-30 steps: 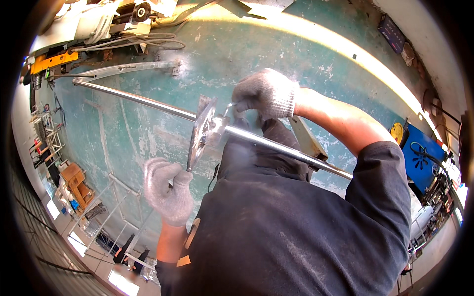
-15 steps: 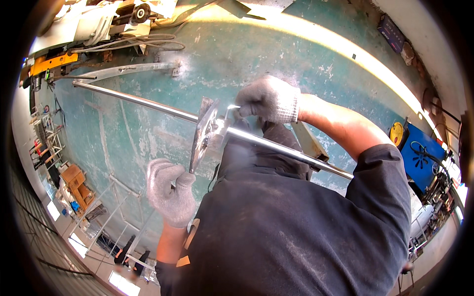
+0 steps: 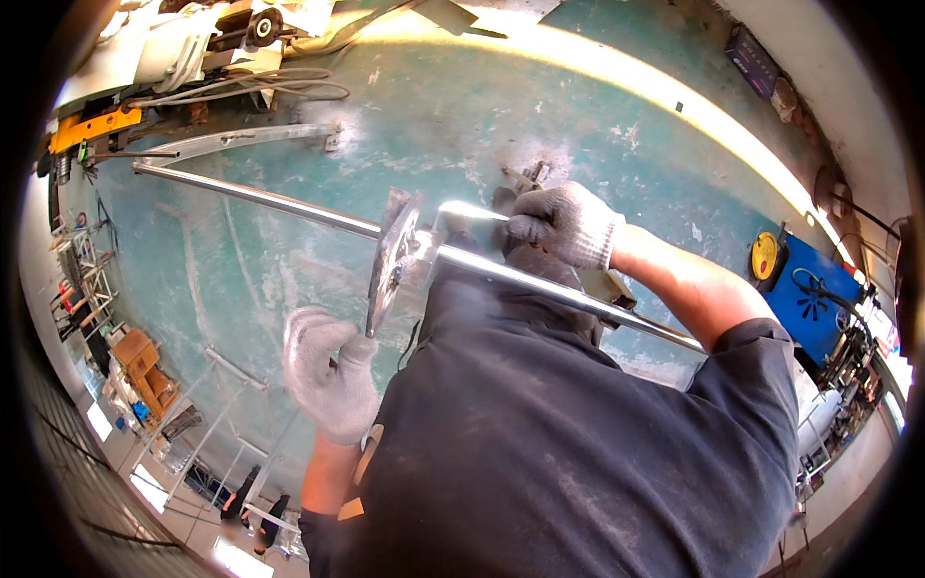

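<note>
A long shiny metal tube (image 3: 540,281) runs slantwise in front of me, through a round metal disc (image 3: 387,270) seen nearly edge-on. At the disc's right side is a bright metal hub (image 3: 422,246) around the tube. My right hand (image 3: 564,223), in a grey-white knitted glove, is closed on the long arm of an L-shaped hex key (image 3: 472,210); its short end points down at the hub. My left hand (image 3: 332,376), gloved alike, has its fingers loosely curled and apart from the thumb. That thumb touches or nearly touches the disc's lower edge.
A flat metal bar (image 3: 241,137) meets the tube's far left end. Machinery with a cable (image 3: 289,82) stands at upper left. A wire-like frame (image 3: 236,371) and wooden box (image 3: 145,371) are at left, people's legs (image 3: 241,501) below. A blue machine (image 3: 819,303) stands at right.
My right hand has moved right and slightly down, and the hex key's long arm now shows more, reaching from the hub to my fingers. My left hand stays at the disc's lower edge.
</note>
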`<act>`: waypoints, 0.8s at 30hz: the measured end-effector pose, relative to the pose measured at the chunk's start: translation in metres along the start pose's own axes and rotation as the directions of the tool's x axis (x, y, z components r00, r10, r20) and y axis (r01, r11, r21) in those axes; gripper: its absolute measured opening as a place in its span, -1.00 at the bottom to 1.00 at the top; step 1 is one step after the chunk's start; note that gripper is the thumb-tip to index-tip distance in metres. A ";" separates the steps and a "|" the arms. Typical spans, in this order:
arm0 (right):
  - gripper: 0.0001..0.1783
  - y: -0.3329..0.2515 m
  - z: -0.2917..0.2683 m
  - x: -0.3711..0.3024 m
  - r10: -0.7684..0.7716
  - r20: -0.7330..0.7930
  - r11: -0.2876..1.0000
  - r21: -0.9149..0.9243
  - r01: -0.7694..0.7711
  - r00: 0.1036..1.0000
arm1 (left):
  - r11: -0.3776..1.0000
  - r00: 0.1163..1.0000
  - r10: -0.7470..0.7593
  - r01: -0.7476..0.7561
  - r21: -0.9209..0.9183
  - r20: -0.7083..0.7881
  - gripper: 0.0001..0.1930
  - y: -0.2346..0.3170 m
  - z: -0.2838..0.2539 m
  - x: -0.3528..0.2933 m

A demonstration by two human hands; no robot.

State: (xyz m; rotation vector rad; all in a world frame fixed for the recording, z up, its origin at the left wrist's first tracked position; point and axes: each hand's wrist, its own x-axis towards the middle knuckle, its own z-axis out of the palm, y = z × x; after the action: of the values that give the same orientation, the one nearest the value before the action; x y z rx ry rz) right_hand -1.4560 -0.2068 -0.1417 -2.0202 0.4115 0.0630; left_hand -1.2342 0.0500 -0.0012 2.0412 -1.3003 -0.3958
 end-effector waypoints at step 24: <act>-0.55 -0.103 -0.030 -0.063 0.336 -0.137 0.939 0.127 -0.320 0.932 | 0.988 0.984 0.120 -0.132 -0.080 -0.130 -0.71 -0.021 0.010 -0.011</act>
State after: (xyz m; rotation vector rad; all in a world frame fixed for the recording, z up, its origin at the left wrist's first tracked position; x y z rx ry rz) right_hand -1.4866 -0.1743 -0.0255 -1.8433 0.8353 0.0881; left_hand -1.2308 0.0618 -0.0242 1.8685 -1.3041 -0.2583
